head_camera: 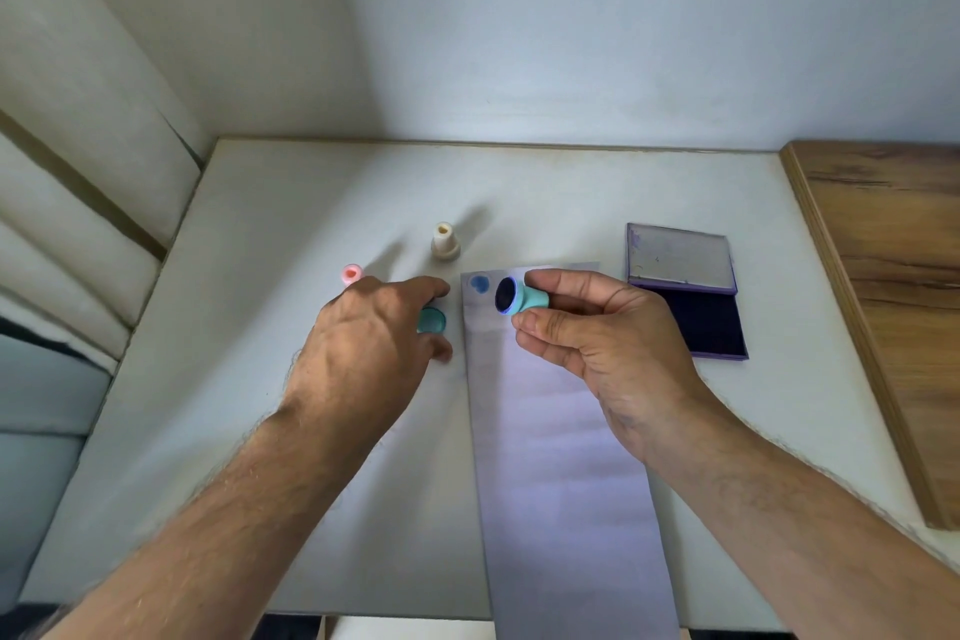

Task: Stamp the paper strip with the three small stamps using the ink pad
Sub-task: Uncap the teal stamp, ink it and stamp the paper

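Note:
My right hand (592,343) pinches a teal stamp (522,297) on its side above the paper strip (561,457), its dark inked face turned left. A blue stamped mark (479,284) sits near the strip's far left corner. My left hand (363,338) rests left of the strip, its fingers around a teal cap (432,320) on the table. A pink stamp (351,274) stands just beyond my left hand, and a beige stamp (445,241) stands upright farther back. The purple ink pad (693,294) lies open to the right of the strip.
The white table (234,379) meets a wall at the back. A wooden board (893,286) runs along the right edge. Cushioned upholstery (67,203) borders the left side. The paper strip hangs over the table's near edge.

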